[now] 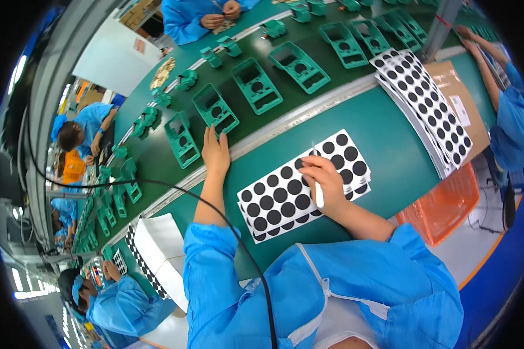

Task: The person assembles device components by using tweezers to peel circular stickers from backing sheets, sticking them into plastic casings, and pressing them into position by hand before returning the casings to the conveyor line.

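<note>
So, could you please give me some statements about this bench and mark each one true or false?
1. The left hand touches a green tray. True.
2. The right hand is empty. False: it holds a slim white tool.
3. The dots on the sheet under the right hand are red. False: they are black.
4. An orange basket is to the right of that sheet. True.
5. The cardboard covers the stack of dotted sheets. False: the stack lies over part of the cardboard.
</note>
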Demonstrator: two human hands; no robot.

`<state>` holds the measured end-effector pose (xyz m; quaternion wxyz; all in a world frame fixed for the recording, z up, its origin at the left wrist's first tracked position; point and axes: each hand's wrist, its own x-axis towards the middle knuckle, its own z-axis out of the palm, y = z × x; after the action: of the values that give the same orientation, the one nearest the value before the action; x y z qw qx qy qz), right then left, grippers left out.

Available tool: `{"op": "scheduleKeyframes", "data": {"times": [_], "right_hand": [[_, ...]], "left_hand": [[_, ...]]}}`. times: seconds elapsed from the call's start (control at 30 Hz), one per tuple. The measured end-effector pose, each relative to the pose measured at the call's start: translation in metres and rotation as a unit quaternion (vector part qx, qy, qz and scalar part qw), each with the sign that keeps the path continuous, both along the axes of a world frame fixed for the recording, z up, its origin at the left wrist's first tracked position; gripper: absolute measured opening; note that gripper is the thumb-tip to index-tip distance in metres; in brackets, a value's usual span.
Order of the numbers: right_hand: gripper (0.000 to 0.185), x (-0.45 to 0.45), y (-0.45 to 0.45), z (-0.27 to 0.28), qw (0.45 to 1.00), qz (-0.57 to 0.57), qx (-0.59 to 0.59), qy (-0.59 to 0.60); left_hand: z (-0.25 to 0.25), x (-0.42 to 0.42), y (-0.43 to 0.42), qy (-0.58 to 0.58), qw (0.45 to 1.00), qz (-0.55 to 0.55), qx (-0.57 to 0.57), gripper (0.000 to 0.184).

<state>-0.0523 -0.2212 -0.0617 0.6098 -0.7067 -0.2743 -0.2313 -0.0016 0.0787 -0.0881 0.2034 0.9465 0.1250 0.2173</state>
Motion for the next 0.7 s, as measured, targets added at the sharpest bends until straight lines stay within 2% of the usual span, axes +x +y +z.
{"op": "scheduleKeyframes", "data": {"times": [0.03,0.1,0.13,0.2,0.33,0.37,0.43,0.5,0.57,0.63,0.7], "right_hand": [[0.021,0.001,0.001,-0.005,0.999,-0.016,-0.031,-0.015],[0.023,-0.002,0.002,-0.007,0.998,0.005,-0.057,-0.020],[0.024,-0.002,0.001,-0.006,0.997,0.025,-0.064,-0.029],[0.021,-0.002,0.001,-0.006,0.995,0.040,-0.087,-0.036],[0.018,-0.004,0.004,-0.004,0.996,0.024,-0.085,-0.022],[0.018,-0.005,0.003,-0.002,0.997,0.027,-0.073,-0.019],[0.018,-0.006,0.004,-0.005,0.999,0.029,-0.039,-0.005],[0.015,-0.005,0.001,-0.005,0.998,0.054,-0.032,0.018],[0.011,-0.005,-0.004,-0.004,0.994,0.085,-0.020,0.061],[0.025,-0.001,-0.004,-0.009,0.983,0.148,0.010,0.110],[0.036,0.000,-0.006,-0.011,0.980,0.155,0.017,0.122]], "left_hand": [[0.005,-0.010,-0.009,0.009,1.000,0.002,0.012,0.042],[0.010,-0.032,-0.026,-0.130,0.985,-0.026,-0.107,0.037],[0.009,-0.045,-0.032,-0.125,0.985,-0.027,-0.113,0.037],[0.011,-0.070,-0.037,-0.094,0.974,-0.056,-0.197,0.035],[0.017,-0.105,-0.055,-0.088,0.972,-0.060,-0.212,0.034],[0.015,-0.108,-0.057,-0.087,0.968,-0.060,-0.227,0.029],[0.013,-0.112,-0.060,-0.081,0.980,-0.064,-0.171,0.021],[0.018,-0.113,-0.064,-0.095,0.989,-0.092,-0.067,0.015],[0.020,-0.113,-0.065,-0.085,0.987,-0.123,-0.056,0.014],[0.018,-0.116,-0.067,-0.090,0.988,-0.119,-0.034,0.010],[0.017,-0.120,-0.070,-0.090,0.989,-0.111,-0.041,0.009]]}}
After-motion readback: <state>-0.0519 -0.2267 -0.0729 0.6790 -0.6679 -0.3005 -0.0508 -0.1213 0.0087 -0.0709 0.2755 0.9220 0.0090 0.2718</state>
